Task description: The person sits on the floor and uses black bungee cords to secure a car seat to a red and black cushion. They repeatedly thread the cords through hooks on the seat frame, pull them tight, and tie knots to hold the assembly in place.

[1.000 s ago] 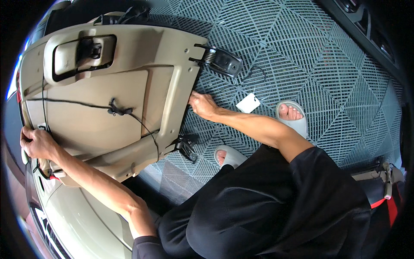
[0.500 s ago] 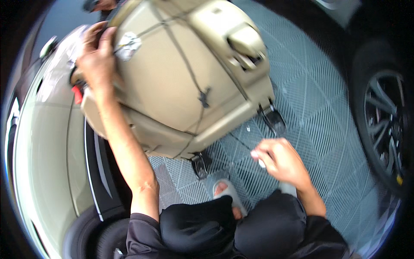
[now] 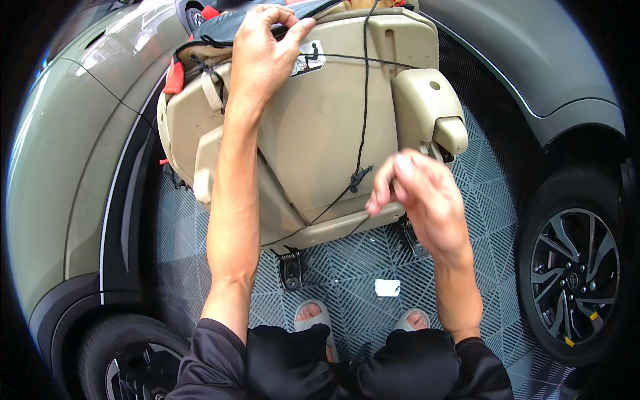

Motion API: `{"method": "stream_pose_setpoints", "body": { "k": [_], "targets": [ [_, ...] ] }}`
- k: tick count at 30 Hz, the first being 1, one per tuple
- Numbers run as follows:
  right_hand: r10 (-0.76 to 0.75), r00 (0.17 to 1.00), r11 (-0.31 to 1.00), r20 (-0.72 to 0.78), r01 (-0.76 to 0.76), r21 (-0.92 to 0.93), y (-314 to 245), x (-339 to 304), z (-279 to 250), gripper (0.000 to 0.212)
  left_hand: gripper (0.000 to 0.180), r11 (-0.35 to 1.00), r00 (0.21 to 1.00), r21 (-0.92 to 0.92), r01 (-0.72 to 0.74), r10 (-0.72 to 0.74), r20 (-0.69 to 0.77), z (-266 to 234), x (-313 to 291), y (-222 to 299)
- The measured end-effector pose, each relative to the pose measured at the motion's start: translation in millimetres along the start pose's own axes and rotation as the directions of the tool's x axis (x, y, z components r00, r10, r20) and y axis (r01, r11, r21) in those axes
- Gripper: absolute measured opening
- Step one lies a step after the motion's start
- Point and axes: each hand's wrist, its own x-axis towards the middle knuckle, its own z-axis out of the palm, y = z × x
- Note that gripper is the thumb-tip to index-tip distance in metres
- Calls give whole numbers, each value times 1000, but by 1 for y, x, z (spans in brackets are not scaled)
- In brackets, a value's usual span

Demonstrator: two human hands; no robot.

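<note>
A car seat [image 3: 327, 133] stands between two cars, its beige plastic back toward me. Thin black cord [image 3: 365, 100] crosses that back and meets in a knotted clump [image 3: 360, 179] low down. My left hand [image 3: 263, 57] is closed at the seat's top edge, gripping the dark fabric cover [image 3: 223, 30]; its fingertips are partly hidden. Lower right, my right hand [image 3: 427, 197] pinches a loose stretch of cord that runs from the seat's bottom edge. A red strap [image 3: 175, 75] and a beige loop [image 3: 212, 90] hang at the seat's left side.
A pale green car [image 3: 87, 167] stands close on the left, a grey car [image 3: 533, 53] with a black-and-silver wheel [image 3: 575, 277] on the right. Black mounting feet [image 3: 290, 268] stick out under the seat. On the tiled grating floor [image 3: 213, 267] lies a small white piece [image 3: 387, 288].
The seat now appears farther right and more upright, with more of its top showing. My right hand has risen closer to the seat's bottom edge, and my left hand remains at the top.
</note>
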Motion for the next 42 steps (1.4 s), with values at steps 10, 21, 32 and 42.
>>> {"method": "stream_pose_setpoints", "body": {
  "k": [10,21,32,42],
  "targets": [
    [-123,986,990,-111,114,-83,61,107,17,21,18,983,984,38,-177,178,-14,0,-30,-6],
    [38,997,960,-60,-53,-275,46,110,24,17,22,921,965,291,-258,258,40,5,-27,-7],
    [542,840,817,32,-518,-255,-42,44,45,15,24,909,983,377,-176,186,10,11,-32,-6],
    [532,832,831,-157,-549,-93,-87,67,67,16,23,949,980,257,-183,196,-25,7,-33,-9]
  ]
}}
